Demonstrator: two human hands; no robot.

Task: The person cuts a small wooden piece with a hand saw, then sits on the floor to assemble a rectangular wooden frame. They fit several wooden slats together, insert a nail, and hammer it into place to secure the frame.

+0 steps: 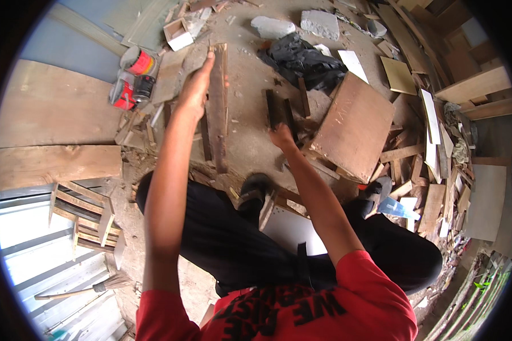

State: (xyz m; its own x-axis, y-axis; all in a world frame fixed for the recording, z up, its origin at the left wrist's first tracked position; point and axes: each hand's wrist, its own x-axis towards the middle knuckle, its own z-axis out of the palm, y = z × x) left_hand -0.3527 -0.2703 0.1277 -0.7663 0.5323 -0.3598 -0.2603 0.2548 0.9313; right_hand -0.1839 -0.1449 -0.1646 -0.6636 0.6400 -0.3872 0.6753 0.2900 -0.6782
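My left hand point(197, 91) is closed round the upper part of a long, narrow brown wooden plank point(218, 119), with fingertips showing at the plank's right edge. The plank stretches from beyond the hand back toward my feet. To the right, my right hand point(281, 136) is closed at the near end of a shorter, dark brown piece of wood point(277, 108); its fingers are partly hidden. A large brown wooden box point(352, 122) stands just right of that hand. Another thin dark strip point(304, 96) lies between the dark piece and the box.
Black plastic sheeting point(301, 59) and concrete chunks point(320, 25) lie at the far side. Red cans point(136, 62) stand at the left near large boards point(57, 108). Scrap wood point(432, 204) is heaped on the right. A broom point(111, 282) and wooden rack point(88, 213) are lower left.
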